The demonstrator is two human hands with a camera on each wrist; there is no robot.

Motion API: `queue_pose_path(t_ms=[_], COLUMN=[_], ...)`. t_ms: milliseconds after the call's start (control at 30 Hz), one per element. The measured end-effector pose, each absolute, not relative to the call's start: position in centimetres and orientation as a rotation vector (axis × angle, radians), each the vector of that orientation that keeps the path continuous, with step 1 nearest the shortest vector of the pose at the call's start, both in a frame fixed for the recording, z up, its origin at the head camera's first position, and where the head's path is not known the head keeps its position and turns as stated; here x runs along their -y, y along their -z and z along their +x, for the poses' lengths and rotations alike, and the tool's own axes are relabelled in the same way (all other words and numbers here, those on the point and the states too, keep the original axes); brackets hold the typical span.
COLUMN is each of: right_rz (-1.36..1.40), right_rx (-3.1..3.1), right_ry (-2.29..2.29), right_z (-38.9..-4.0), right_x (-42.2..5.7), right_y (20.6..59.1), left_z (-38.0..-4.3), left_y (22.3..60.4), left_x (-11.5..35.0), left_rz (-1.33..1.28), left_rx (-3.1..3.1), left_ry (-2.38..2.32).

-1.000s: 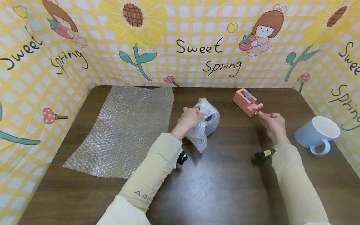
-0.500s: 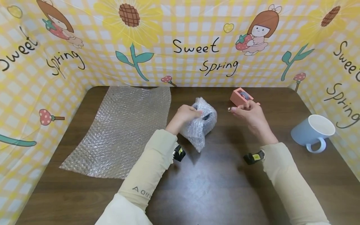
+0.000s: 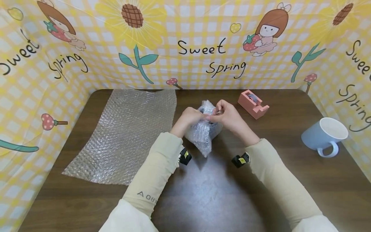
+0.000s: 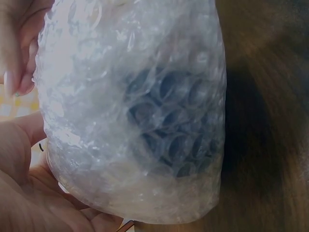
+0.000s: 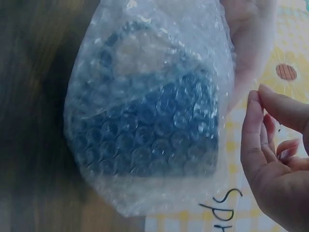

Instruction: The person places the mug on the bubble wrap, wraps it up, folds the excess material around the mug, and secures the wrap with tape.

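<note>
Near the middle of the table sits a bundle of bubble wrap. Through the plastic in the right wrist view shows a dark blue mug with a loop-like handle. My left hand holds the wrap's folded edge at the top left of the bundle. From the right, my right hand meets it there, thumb and forefinger pinched together on a small piece of clear tape that is barely visible. Whether the tape touches the wrap is hidden by the fingers.
A pink tape dispenser stands behind and right of the bundle. Farther right is a light blue mug, its handle toward me. A flat sheet of bubble wrap covers the table's left part. A patterned cloth rises behind.
My right hand has left the tape dispenser with a small piece of tape and moved left to the bundle. My left hand has stayed on the wrap.
</note>
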State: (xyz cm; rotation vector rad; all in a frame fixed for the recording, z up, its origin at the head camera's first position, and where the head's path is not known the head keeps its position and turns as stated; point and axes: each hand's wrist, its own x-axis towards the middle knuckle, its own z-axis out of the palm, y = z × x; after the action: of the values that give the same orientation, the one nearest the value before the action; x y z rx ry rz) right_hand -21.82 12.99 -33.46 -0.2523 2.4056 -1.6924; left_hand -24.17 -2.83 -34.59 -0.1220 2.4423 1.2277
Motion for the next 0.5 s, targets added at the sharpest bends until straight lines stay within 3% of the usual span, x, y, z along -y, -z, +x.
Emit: queue_pose_path(t_ms=[500], right_rz=[-0.337], right_rx=[-2.692], right_ry=[1.243], right_z=[-21.9], right_x=[-10.9], right_y=[33.0], left_z=[-24.5], left_y=[34.9], left_x=[2.9], left_rz=[-0.107], left_rx=[-2.439], left_ry=[-1.241])
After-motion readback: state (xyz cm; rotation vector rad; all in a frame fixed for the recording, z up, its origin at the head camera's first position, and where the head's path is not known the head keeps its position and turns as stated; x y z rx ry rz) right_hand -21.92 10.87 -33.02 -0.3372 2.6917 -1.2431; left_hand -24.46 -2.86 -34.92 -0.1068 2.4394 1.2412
